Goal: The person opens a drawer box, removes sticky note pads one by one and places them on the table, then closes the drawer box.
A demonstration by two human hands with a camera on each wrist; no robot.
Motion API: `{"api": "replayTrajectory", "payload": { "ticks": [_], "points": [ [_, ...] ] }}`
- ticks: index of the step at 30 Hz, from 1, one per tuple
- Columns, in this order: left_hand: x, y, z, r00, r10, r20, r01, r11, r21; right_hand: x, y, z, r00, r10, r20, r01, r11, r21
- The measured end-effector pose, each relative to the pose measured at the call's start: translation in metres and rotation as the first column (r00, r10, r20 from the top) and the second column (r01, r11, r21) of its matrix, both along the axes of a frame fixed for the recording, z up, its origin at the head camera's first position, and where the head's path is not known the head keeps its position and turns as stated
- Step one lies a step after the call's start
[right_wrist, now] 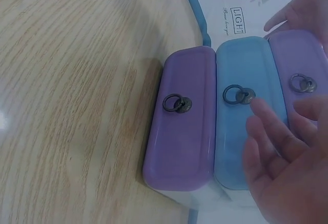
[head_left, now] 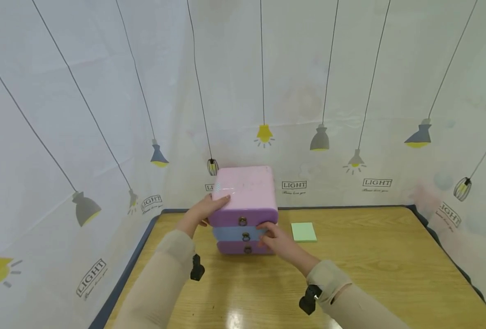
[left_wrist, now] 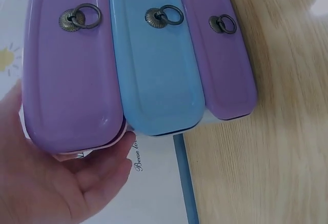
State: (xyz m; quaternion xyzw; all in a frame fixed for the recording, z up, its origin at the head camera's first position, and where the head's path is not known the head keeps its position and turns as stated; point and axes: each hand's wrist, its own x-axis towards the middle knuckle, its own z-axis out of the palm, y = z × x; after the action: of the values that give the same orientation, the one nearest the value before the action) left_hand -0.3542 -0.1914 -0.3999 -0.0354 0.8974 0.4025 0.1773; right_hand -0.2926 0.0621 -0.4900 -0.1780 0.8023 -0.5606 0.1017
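Note:
A small three-tier drawer box point(head_left: 246, 185) with a pink top stands on the table near the back wall. Its top drawer point(left_wrist: 74, 80) and bottom drawer point(right_wrist: 182, 137) are purple, and the middle drawer point(left_wrist: 156, 75) is light blue. Each front carries a dark metal ring pull point(right_wrist: 178, 104). My left hand point(head_left: 205, 210) grips the upper left edge of the box, thumb on the pink top, fingers down the side. My right hand point(head_left: 282, 243) is at the right of the drawer fronts, fingers loosely bent before the blue drawer; whether they touch it I cannot tell.
A pale green pad of sticky notes point(head_left: 303, 232) lies right of the box on the wooden table point(head_left: 370, 256). A white lamp-print sheet point(head_left: 292, 68) covers the walls close behind and at both sides. A dark blue edging point(head_left: 129, 260) runs round the table.

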Motion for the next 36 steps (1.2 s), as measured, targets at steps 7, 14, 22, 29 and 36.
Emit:
{"api": "replayTrajectory", "payload": {
  "ticks": [7,14,22,29,36],
  "points": [
    [-0.001,0.004,-0.006,0.923,-0.246,-0.294,0.226,0.969,-0.102,-0.005,-0.001,0.0,0.999,-0.033,-0.011,0.033,0.999,0.005],
    [-0.002,0.009,-0.013,0.925,-0.276,-0.262,0.153,0.901,-0.407,-0.002,-0.006,-0.001,0.999,-0.048,-0.019,0.049,0.998,0.025],
    [-0.004,0.011,-0.01,0.928,-0.301,-0.219,0.161,0.855,-0.493,0.008,-0.02,-0.01,0.977,0.084,-0.197,-0.011,0.938,0.345],
    [-0.003,0.011,0.002,0.94,-0.316,-0.126,0.251,0.894,-0.372,0.008,-0.037,-0.026,0.908,0.178,-0.38,0.109,0.776,0.621],
    [-0.004,0.009,0.007,0.965,-0.263,-0.01,0.249,0.925,-0.285,0.01,-0.047,-0.031,0.885,0.161,-0.437,0.195,0.724,0.662]
  ]
}}
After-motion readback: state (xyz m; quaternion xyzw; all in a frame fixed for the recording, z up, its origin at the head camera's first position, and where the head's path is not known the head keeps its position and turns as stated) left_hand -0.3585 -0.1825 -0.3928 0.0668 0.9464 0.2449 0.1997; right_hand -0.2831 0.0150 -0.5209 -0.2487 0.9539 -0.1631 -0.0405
